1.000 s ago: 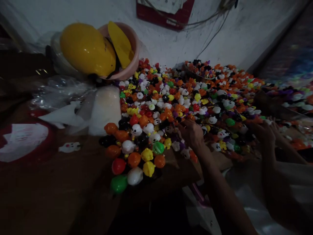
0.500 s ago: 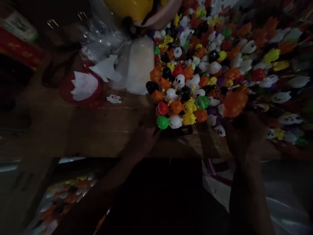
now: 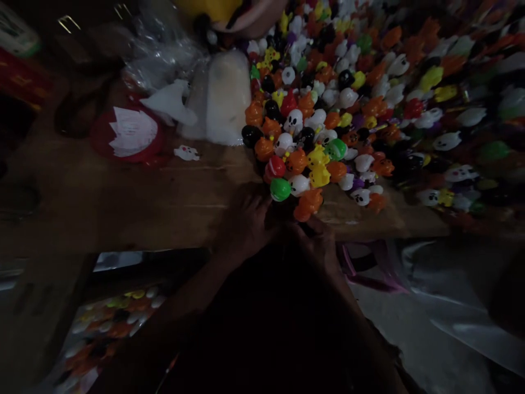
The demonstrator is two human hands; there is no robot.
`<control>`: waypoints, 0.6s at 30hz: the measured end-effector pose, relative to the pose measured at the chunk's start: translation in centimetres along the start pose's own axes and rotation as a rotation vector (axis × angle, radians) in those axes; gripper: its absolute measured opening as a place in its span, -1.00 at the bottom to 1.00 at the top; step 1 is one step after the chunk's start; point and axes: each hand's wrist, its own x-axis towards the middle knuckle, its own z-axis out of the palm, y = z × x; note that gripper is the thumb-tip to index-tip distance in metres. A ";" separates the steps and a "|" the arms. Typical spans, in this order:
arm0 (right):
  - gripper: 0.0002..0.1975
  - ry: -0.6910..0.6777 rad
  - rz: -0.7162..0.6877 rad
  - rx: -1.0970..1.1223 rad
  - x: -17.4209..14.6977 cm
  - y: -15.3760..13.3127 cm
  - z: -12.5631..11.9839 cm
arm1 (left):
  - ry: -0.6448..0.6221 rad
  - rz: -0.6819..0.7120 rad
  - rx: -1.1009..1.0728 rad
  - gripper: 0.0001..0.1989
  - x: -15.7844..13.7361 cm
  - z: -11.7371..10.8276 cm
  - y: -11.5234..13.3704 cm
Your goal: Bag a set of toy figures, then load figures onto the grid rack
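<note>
My right hand (image 3: 319, 241) is closed at the near side of a cluster of small plastic figures, its fingers pinching the underside of a shiny orange toy figure (image 3: 309, 205). Beside it, my left hand (image 3: 248, 224) is curled low in shadow by a green figure (image 3: 280, 189); what its fingers hold is too dark to make out. Around the hands stand a white figure (image 3: 299, 185), a red one (image 3: 274, 167) and a yellow one (image 3: 319, 175), packed in close rows.
A large heap of mixed figures (image 3: 381, 104) covers the table's right side. Left of it lie a clear plastic bag (image 3: 159, 60), a pale plastic packet (image 3: 228, 98), a red object with a jagged white label (image 3: 133, 133) and a single white figure (image 3: 187, 152) on the wooden tabletop (image 3: 164, 213).
My right hand has come left from the heap with the orange figure, to the front of the rows beside my left hand. The whole view has shifted slightly.
</note>
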 end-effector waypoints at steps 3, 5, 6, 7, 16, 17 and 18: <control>-0.75 0.030 0.002 -0.038 -0.2 0.3 0.4 | 0.033 -0.010 -0.037 -0.47 0.0 0.5 -0.1; -0.74 0.045 0.037 -0.074 -0.3 0.4 0.5 | 0.075 0.007 -0.118 -0.48 -0.1 0.5 -0.2; -0.73 0.049 0.050 -0.093 -0.3 0.4 0.5 | 0.091 0.015 -0.165 -0.48 -0.2 0.5 -0.2; -0.73 0.046 0.060 -0.111 -0.2 0.4 0.5 | 0.097 0.011 -0.206 -0.49 -0.3 0.5 -0.2; -0.77 -0.015 0.034 -0.153 0.1 0.4 -0.1 | 0.066 0.047 -0.207 -0.81 -0.2 -0.4 -0.2; -0.78 -0.035 0.021 -0.165 0.0 0.2 -0.4 | 0.043 0.049 -0.195 -0.81 -0.1 -0.6 -0.1; -0.78 -0.055 0.004 -0.178 -0.2 0.0 -0.7 | 0.026 0.050 -0.191 -0.79 0.0 -0.7 -0.1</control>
